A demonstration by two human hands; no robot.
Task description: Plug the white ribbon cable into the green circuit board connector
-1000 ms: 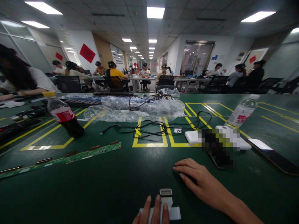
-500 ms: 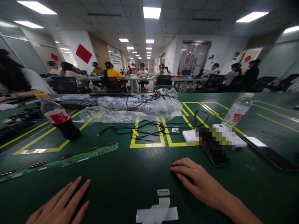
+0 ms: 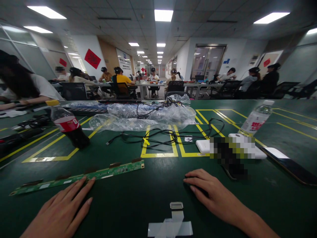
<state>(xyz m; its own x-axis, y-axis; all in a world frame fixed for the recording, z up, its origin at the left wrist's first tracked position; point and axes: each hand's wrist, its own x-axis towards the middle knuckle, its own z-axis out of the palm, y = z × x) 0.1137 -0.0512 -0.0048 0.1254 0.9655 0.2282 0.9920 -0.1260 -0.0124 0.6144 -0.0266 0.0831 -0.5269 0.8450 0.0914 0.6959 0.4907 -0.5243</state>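
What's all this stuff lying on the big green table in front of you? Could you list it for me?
circuit board strip: one, green, long, front left, under the left fingertips
ribbon cable piece: one, pale grey, front centre
cola bottle: one, dark with red label and yellow cap, left
water bottle: one, clear, right
plastic bags: a heap, clear, centre back
cables: a tangle, black, centre
phone: one, dark, far right
table: one, green with yellow lines
other people: several, seated behind
left hand: flat, touching the strip
right hand: resting on the table
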